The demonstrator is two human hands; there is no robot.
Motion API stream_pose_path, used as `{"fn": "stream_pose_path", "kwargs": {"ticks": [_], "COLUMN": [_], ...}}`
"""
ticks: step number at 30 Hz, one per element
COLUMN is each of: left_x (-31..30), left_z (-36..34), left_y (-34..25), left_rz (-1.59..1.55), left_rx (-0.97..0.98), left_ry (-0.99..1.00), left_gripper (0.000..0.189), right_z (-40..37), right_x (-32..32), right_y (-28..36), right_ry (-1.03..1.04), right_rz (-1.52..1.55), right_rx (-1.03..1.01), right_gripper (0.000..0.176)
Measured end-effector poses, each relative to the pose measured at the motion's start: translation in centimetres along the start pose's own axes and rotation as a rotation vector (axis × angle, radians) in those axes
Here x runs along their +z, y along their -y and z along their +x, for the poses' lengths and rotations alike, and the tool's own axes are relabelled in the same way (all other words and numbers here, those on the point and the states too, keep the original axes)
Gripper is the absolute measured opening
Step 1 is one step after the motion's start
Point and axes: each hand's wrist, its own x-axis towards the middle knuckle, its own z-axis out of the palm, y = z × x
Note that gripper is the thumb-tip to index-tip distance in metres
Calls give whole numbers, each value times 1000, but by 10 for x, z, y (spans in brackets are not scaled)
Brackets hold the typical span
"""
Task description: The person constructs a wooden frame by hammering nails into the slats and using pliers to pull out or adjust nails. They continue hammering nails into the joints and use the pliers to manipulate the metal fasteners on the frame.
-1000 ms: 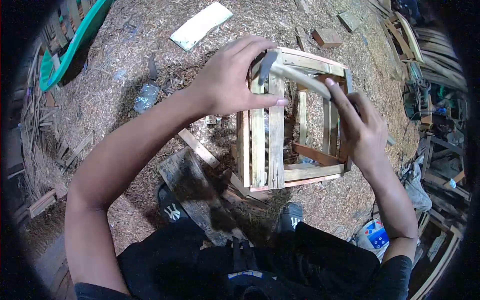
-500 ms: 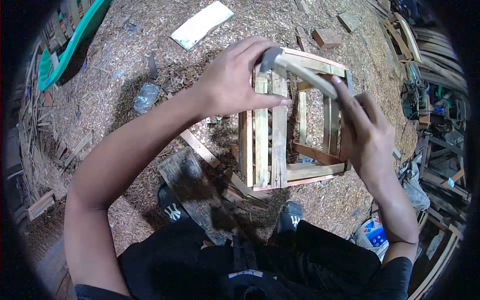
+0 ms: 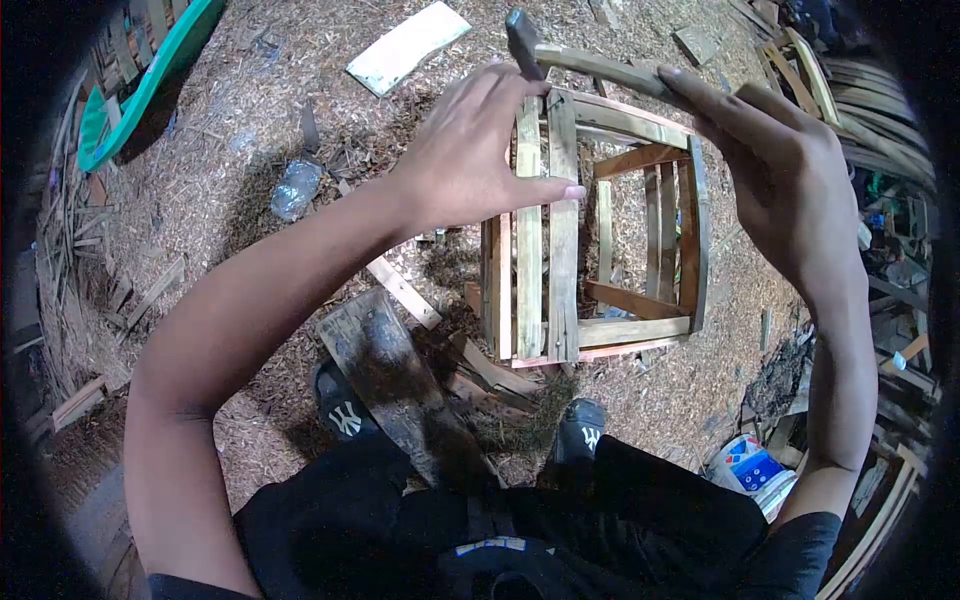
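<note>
A slatted wooden crate stands on the ground before me, its frame unfinished-looking with gaps between the slats. My left hand grips its upper left part, thumb laid across the slats and fingers at the far edge. In my right hand is a hammer, held by its wooden handle with the index finger along it. The dark hammer head is raised beyond the crate's far edge, just past my left fingertips. Whether my left fingers also pinch a nail is hidden.
Wood chips cover the ground. A worn plank lies between my shoes, and a pale board lies farther off. A plastic bottle is at left, a white-and-blue bucket at lower right. Stacked timber lines the right side.
The hammer has risen away from the crate's top, its head moving up and farther off. My right hand has shifted up and to the right. The left hand stays nearly in place.
</note>
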Motion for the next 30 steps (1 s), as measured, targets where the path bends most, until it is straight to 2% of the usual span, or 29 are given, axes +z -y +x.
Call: {"fn": "stream_pose_path", "kwargs": {"ticks": [2, 7, 9, 10, 12, 13, 15, 16, 18, 22, 24, 25, 28, 30], "left_x": [2, 6, 8, 9, 8, 7, 3, 2, 0, -11, -17, -16, -15, -14], "left_z": [-1, -1, -2, -3, -5, -6, -9, -11, -15, -27, -31, -32, -33, -32], "left_y": [0, 2, 4, 5, 5, 3, 0, -2, -7, -18, -18, -18, -17, -16], "left_rz": [-1, -19, -8, -6, 97, 97, 237, 240, 345, 462, 418, 419, 394, 373], "left_rx": [0, -13, 11, 11, 192, 196, 404, 405, 473, 461, 469, 470, 433, 468], "left_ry": [-18, -33, -77, -79, -324, -322, -321, -319, -184, -161, -158, -156, -115, -119], "left_gripper": [100, 95, 89, 89, 71, 71, 54, 54, 49, 55, 62, 62, 63, 64], "right_z": [2, -5, -8, -8, -10, -11, -10, -8, -1, 16, 29, 34, 47, 50], "right_x": [-1, 1, 9, 8, 7, 8, 13, 12, 10, 10, -10, -14, -37, -36], "right_y": [-3, -10, -9, -11, -16, -19, -24, -24, -24, -38, -39, -30, 2, -2], "right_ry": [41, 65, -44, -46, 43, 42, 53, 51, 38, -50, 205, 278, 275, 309], "right_rz": [-181, -204, 72, 72, -53, -53, -18, -17, -83, -11, -63, -145, -29, -65], "right_rx": [-42, -34, 49, 48, 43, 47, 47, 47, 45, -103, -133, -38, 58, 1], "right_gripper": [43, 42, 41, 41, 41, 41, 41, 41, 39, 38, 38, 37, 26, 30]}}
